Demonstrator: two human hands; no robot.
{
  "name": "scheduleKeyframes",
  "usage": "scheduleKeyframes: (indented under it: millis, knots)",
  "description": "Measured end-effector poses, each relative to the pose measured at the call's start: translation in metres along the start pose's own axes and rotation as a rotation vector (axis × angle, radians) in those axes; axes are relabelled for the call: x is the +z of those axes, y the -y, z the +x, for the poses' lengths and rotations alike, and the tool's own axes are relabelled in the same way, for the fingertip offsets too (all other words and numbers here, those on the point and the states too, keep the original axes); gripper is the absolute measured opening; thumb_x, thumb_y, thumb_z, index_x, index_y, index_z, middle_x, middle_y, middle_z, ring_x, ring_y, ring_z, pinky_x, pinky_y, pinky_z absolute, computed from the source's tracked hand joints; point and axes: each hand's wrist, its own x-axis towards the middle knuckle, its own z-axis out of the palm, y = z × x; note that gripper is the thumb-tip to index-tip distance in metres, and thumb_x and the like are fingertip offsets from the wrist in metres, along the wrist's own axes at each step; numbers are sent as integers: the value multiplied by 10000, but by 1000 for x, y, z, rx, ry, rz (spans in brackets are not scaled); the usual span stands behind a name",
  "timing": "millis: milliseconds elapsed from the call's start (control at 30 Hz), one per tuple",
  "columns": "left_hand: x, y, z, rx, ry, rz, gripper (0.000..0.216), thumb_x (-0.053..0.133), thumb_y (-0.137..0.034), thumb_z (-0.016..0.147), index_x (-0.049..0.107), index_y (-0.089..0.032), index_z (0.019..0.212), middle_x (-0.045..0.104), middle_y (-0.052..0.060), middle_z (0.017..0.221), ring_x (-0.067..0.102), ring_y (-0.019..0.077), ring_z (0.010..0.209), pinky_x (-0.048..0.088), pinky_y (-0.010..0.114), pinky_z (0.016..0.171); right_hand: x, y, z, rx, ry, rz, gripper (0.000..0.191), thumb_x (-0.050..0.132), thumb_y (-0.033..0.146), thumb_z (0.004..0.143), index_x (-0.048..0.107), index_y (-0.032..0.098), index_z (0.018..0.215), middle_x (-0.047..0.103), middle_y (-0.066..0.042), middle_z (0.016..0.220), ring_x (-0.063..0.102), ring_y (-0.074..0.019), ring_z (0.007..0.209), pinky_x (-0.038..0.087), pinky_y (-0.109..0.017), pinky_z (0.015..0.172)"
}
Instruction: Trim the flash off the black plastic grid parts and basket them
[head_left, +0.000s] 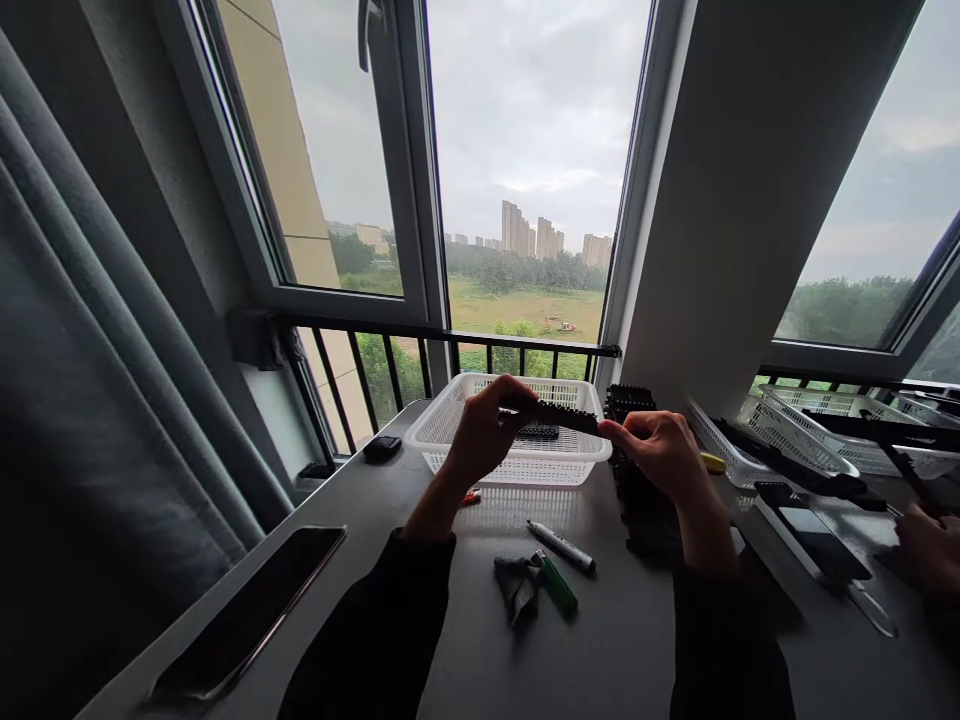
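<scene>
The left hand point(480, 435) and the right hand point(664, 450) hold one black strip point(570, 418) between them. Each hand pinches one end with its fingers closed on it. The strip is up in the air, just over the near edge of the white basket point(525, 468). It lies long-ways from left to right, and the right end dips a little. The left hand covers more of the strip, and the right hand only has the tip. Both hands are about the same way from the middle of the strip.

One small black piece point(538, 432) lies inside the basket, under the strip. A pile point(630, 402) of black parts stands just right of the basket. In front of the basket lie a pen point(561, 546), a green lighter point(556, 585) and a dark cloth point(517, 588). A phone point(247, 612) lies far to the left of the basket, near the table edge.

The left end of the strip is hidden in the fingers. The strip is dark, so its shape is hard to see. Far right of the basket, another person's hand point(928, 545) is cut off by the picture edge.
</scene>
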Motion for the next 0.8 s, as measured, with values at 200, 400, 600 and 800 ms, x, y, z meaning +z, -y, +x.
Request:
scheduleKeyframes:
  millis: [200, 400, 600, 800]
  knots:
    - [-4, 7, 2, 21, -48, -3, 172, 704, -163, 694, 589, -201, 816, 676, -8, 797, 639, 160, 760, 501, 284, 735, -18, 14, -5, 100, -37, 415, 574, 552, 701, 818, 501, 183, 577, 327, 62, 499, 275, -77, 480, 200, -227, 462]
    - [6, 13, -17, 11, 64, -56, 167, 710, -195, 722, 603, -205, 850, 647, 5, 850, 608, 175, 802, 476, 315, 778, 0, 29, -20, 185, 67, 699, 523, 671, 673, 723, 658, 152, 769, 423, 48, 583, 312, -75, 518, 230, -214, 466]
    - [18, 28, -47, 22, -12, -98, 243, 734, -254, 740, 617, -224, 952, 596, 49, 1024, 551, 223, 999, 438, 382, 926, 16, 35, -50, 405, 66, 863, 516, 777, 619, 604, 703, 131, 757, 400, 62, 533, 262, -50, 463, 176, -206, 418]
    - [51, 38, -73, -411, -55, -745, 592, 696, -534, 780, 442, -337, 1276, 541, 52, 1163, 598, 228, 1072, 498, 426, 916, 35, 44, -70, 381, 7, 825, 515, 750, 619, 644, 748, 119, 770, 516, 19, 552, 394, -83, 511, 308, -227, 489]
